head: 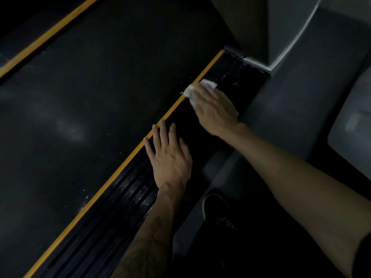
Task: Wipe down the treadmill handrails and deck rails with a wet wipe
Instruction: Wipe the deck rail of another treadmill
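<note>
Treadmill belt (96, 101): big dark surface, fills everything left of both hands. Dull light smear on it, well left of the left hand.

Deck rail (128, 195): black ribbed strip running diagonally from bottom left to upper right, both hands on it. Yellow stripe (112, 177) runs along its belt-side edge. A second yellow stripe (48, 35) sits on the far side of the belt, well apart from both hands.

Grey floor (291, 109) is to the right of the right hand. Grey upright base (255, 27) stands beyond it, past the rail's far end.

Black shoe (217, 209) on the floor, just below and right of the left hand, between the two forearms.

Left hand (170, 157): flat on the rail, fingers straight and spread apart, holding nothing. Fingertips reach the yellow stripe.

Right hand (214, 109): further along the rail, ahead of the left hand, palm down, pressing on the wet wipe (200, 87). Fingers look laid flat over it; blur hides any curl.

Wet wipe: white, crumpled, under the right hand's fingers, sticking out beyond the fingertips, touching the yellow stripe.
</note>
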`<state>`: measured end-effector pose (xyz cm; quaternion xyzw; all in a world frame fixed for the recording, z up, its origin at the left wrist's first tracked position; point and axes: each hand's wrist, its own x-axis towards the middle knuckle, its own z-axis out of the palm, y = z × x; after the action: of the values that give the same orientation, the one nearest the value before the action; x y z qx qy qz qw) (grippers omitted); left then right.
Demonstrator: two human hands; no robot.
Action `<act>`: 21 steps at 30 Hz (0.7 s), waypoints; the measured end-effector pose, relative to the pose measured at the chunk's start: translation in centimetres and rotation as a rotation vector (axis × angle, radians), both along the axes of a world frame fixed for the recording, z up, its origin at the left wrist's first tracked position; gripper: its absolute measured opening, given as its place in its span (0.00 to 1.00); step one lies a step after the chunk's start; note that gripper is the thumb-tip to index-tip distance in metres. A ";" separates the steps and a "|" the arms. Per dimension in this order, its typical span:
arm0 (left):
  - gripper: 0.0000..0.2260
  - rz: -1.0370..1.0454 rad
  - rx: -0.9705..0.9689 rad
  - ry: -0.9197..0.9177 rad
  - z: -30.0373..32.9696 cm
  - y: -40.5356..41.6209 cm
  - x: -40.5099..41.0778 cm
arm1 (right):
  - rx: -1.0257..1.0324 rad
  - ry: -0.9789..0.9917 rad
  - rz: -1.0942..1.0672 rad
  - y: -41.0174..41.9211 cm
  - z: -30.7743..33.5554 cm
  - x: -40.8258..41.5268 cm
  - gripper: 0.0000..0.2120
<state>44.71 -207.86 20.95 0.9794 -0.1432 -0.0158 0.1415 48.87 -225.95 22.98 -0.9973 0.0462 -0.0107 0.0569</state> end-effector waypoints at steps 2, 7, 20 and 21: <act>0.24 -0.001 0.006 0.002 0.1 0.0 0.0 | 0.026 -0.012 -0.075 0.1 0.0 0.6 0.25; 0.24 -0.001 0.014 0.010 0.2 -0.1 0.0 | 0.104 -0.027 0.204 1.9 -0.5 -2.0 0.24; 0.24 0.007 -0.026 -0.010 0.1 -0.1 0.1 | -0.009 0.021 0.300 0.5 0.5 1.1 0.24; 0.24 0.008 -0.025 -0.013 0.1 -0.1 0.1 | -0.052 0.008 0.296 -0.4 0.6 1.8 0.24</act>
<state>44.78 -207.99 21.04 0.9782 -0.1403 -0.0073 0.1528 50.63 -226.31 23.62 -0.9943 -0.1015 0.0007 0.0316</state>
